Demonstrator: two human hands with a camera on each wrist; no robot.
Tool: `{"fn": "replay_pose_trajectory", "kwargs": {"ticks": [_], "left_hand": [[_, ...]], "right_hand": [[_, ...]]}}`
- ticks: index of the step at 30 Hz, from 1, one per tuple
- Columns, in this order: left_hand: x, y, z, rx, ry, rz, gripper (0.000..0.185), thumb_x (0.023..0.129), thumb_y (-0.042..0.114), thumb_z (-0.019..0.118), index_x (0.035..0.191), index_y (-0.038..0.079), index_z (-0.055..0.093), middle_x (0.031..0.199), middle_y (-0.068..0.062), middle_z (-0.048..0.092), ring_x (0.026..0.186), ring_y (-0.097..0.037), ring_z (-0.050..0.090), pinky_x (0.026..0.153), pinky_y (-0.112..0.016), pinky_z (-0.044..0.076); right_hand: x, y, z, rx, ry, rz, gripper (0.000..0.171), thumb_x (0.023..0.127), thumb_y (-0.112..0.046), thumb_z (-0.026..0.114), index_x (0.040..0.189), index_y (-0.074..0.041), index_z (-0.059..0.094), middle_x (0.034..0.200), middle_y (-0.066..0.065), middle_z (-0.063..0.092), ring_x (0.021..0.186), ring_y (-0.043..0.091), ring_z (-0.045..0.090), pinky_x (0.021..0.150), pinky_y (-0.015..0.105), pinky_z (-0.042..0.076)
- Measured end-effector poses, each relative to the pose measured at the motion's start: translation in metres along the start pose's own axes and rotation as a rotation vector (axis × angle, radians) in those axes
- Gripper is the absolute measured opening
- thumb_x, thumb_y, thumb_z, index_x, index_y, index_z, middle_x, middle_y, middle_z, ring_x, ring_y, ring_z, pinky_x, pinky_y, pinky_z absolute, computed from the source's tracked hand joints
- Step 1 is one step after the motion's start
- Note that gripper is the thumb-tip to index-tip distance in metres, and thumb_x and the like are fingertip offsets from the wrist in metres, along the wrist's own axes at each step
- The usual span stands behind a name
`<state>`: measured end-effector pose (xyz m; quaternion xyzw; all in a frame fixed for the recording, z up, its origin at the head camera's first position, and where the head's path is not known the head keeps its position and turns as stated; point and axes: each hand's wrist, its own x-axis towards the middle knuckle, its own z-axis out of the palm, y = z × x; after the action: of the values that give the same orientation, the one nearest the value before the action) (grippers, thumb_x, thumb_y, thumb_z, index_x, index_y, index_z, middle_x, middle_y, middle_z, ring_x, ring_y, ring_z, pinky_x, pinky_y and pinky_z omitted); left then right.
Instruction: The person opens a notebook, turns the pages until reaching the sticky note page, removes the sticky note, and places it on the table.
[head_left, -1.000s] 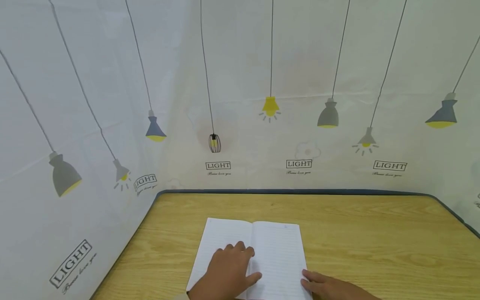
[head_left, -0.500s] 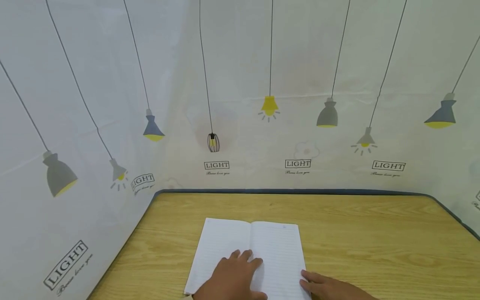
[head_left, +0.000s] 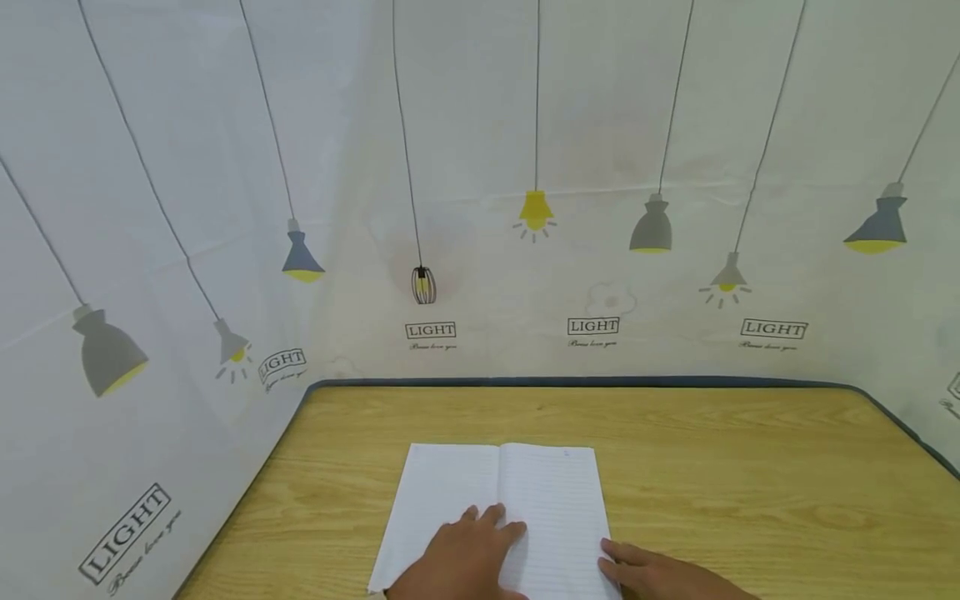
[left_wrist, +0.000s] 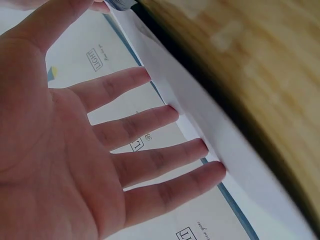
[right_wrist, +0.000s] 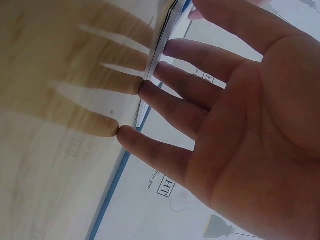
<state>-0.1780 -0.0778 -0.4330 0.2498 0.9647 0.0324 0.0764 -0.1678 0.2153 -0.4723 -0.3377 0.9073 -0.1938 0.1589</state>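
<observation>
The book (head_left: 555, 492) was laid opened on the table (head_left: 735, 467), left of the table's middle and close to the person, and its lower part was cut by the frame. Ruled lines were seen on the right page, and a small mark was printed near its top, too small to be read. The fold was placed almost in the middle between the two pages.

The lower part of the left page was covered by the left hand (head_left: 465, 560). Its fingers were stretched and spread, with gaps seen between them in the left wrist view, and the paper was touched by the fingertips around the fold. The thumb was held apart from the other fingers.

The right edge of the book was touched by fingers of the right hand (head_left: 660, 573). These fingers were also stretched, with gaps between them, and the table was touched by the little finger, whose reflection was shown on the surface. Whether the paper was pressed firmly could not be told.

The table was bordered by a dark blue rim (head_left: 592, 382). Behind it, the wall (head_left: 465, 125) was decorated with printed lamps (head_left: 536, 212), coloured grey, blue and yellow, and with framed words "LIGHT" (head_left: 431, 331).
</observation>
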Motion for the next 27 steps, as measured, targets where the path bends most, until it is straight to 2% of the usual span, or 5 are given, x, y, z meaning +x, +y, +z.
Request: {"fn": "replay_pose_trajectory", "kwargs": {"ticks": [5, 9, 14, 23, 27], "left_hand": [[-0.001, 0.0, 0.001, 0.007, -0.007, 0.002, 0.07, 0.072, 0.062, 0.08, 0.132, 0.03, 0.062, 0.135, -0.001, 0.06, 0.115, -0.029, 0.062, 0.082, -0.045, 0.057], [-0.001, 0.001, 0.0, -0.002, -0.013, 0.004, 0.071, 0.072, 0.062, 0.08, 0.133, 0.029, 0.062, 0.137, -0.003, 0.059, 0.116, -0.031, 0.062, 0.083, -0.045, 0.057], [-0.001, 0.001, -0.001, -0.028, -0.029, -0.002, 0.072, 0.072, 0.061, 0.081, 0.134, 0.028, 0.062, 0.139, -0.005, 0.058, 0.118, -0.032, 0.062, 0.087, -0.048, 0.056], [-0.004, -0.002, -0.004, -0.024, -0.035, 0.011, 0.069, 0.075, 0.062, 0.078, 0.134, 0.03, 0.06, 0.142, -0.004, 0.057, 0.121, -0.03, 0.06, 0.089, -0.046, 0.055], [-0.006, -0.003, -0.005, -0.029, -0.022, 0.024, 0.067, 0.077, 0.059, 0.077, 0.134, 0.029, 0.06, 0.142, -0.005, 0.057, 0.122, -0.031, 0.06, 0.088, -0.047, 0.055]], "right_hand": [[0.001, 0.002, 0.001, -0.008, 0.004, -0.012, 0.069, 0.093, -0.052, 0.063, 0.141, -0.003, 0.055, 0.147, 0.024, 0.05, 0.134, 0.024, 0.054, 0.098, 0.03, 0.052], [0.007, 0.029, 0.019, -0.032, 0.021, -0.034, 0.072, 0.092, -0.059, 0.061, 0.144, -0.009, 0.054, 0.15, 0.019, 0.049, 0.135, 0.024, 0.053, 0.098, 0.032, 0.052], [0.016, 0.058, 0.038, -0.039, 0.023, 0.001, 0.08, 0.087, -0.072, 0.056, 0.147, -0.02, 0.051, 0.154, 0.009, 0.046, 0.135, 0.024, 0.053, 0.097, 0.035, 0.053], [0.018, 0.062, 0.039, -0.072, 0.021, -0.019, 0.081, 0.087, -0.075, 0.052, 0.147, -0.02, 0.051, 0.154, 0.009, 0.047, 0.135, 0.024, 0.054, 0.096, 0.035, 0.054], [0.017, 0.063, 0.038, -0.079, 0.022, -0.041, 0.082, 0.09, -0.071, 0.053, 0.148, -0.014, 0.049, 0.155, 0.012, 0.045, 0.137, 0.023, 0.051, 0.098, 0.033, 0.053]]}}
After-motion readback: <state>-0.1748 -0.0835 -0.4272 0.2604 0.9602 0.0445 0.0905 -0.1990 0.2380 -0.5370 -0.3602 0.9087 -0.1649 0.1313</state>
